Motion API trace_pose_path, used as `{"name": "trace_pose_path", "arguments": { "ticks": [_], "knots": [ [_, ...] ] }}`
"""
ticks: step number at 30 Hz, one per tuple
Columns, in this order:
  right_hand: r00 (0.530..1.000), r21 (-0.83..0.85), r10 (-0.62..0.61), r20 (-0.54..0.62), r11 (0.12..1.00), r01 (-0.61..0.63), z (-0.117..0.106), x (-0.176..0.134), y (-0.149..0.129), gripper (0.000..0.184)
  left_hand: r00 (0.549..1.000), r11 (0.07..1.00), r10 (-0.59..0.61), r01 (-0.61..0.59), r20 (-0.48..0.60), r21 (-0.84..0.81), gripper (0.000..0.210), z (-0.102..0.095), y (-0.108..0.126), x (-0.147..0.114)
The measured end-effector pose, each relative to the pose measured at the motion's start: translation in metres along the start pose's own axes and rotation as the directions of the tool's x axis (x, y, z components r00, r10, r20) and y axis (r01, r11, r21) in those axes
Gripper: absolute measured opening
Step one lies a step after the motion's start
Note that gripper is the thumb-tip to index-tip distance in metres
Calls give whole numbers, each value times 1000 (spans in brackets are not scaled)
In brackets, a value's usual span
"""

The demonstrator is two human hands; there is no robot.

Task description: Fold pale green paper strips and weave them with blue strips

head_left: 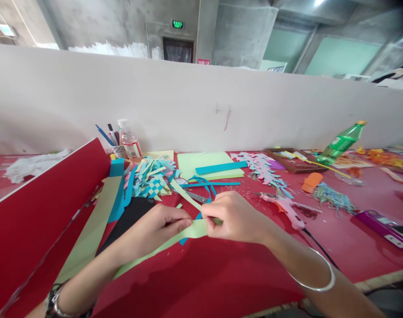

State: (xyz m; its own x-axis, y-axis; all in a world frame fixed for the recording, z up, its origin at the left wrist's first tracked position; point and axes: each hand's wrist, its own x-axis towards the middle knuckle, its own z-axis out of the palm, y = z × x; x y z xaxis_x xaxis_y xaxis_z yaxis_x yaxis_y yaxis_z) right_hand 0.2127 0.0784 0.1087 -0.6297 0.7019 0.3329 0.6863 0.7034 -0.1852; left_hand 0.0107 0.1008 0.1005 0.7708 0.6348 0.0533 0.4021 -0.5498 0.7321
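Observation:
A pale green paper strip (199, 229) stretches between my two hands over the red table (175, 282). My left hand (165, 225) pinches it between thumb and finger, and its long end trails down behind my left forearm. Close by, my right hand (231, 216) grips the strip in a curled fist. A narrow pale green piece (184, 194) rises to the upper left from the right fist. Just beyond the hands lie scissors (196, 197), partly hidden, and blue paper strips (218, 184).
Woven paper pieces (157, 176) are heaped at the left, near a cup of pens (118, 150) and a clear bottle (130, 141). A pink glue gun (284, 207), purple power strip (383, 227) and green bottle (342, 142) stand right. A red partition (49, 212) borders the left.

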Motion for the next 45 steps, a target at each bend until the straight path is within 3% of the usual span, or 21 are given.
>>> {"name": "trace_pose_path", "arguments": {
  "ticks": [4,9,11,13,14,17,21,24,27,31,34,37,40,42,43,45],
  "knots": [
    [999,-41,36,-10,999,-36,-2,-17,12,11,998,998,-58,58,33,-12,32,-14,-14,-10],
    [979,-182,141,-144,969,-167,-2,-37,35,14,987,985,-153,149,43,86,32,-42,-43,-26],
    [955,-145,184,-232,964,-222,-2,-37,37,15,981,971,-189,180,44,155,32,-45,-44,-28],
    [944,-64,158,-289,981,-183,-2,-30,31,14,983,959,-179,162,50,233,32,-42,-36,-25],
    [955,-24,121,-272,991,-132,-1,-25,26,12,986,953,-156,134,60,271,33,-40,-30,-23],
    [998,23,-6,-62,1000,8,5,-8,8,17,994,934,-62,26,90,357,32,-31,-12,-13],
    [994,69,8,106,998,-15,16,4,-1,20,995,895,29,-67,94,441,29,-21,-2,-4],
    [987,145,71,143,985,-92,23,3,0,25,997,822,71,-72,24,565,26,-9,-3,2],
    [983,261,110,148,954,-146,28,1,1,26,994,657,105,-67,-3,751,24,6,-7,7],
    [980,348,126,155,921,-173,26,-5,4,31,954,481,298,-187,41,857,24,15,-14,4],
    [977,382,130,166,906,-185,20,-13,9,31,917,431,394,-245,63,869,28,8,-19,-4],
    [963,413,192,188,874,-255,14,-25,20,33,930,462,360,-249,77,851,28,-7,-34,-16],
    [939,399,276,204,853,-337,9,-38,32,34,972,536,235,-145,18,832,23,-24,-63,-33],
    [924,371,323,205,848,-379,4,-47,38,34,989,563,114,15,-96,826,21,-36,-82,-45],
    [916,356,347,202,845,-399,2,-51,40,34,984,568,52,110,-169,816,19,-41,-89,-51],
    [902,343,391,182,835,-431,-3,-57,41,34,934,602,-15,294,-357,742,18,-50,-95,-59]
  ]
}}
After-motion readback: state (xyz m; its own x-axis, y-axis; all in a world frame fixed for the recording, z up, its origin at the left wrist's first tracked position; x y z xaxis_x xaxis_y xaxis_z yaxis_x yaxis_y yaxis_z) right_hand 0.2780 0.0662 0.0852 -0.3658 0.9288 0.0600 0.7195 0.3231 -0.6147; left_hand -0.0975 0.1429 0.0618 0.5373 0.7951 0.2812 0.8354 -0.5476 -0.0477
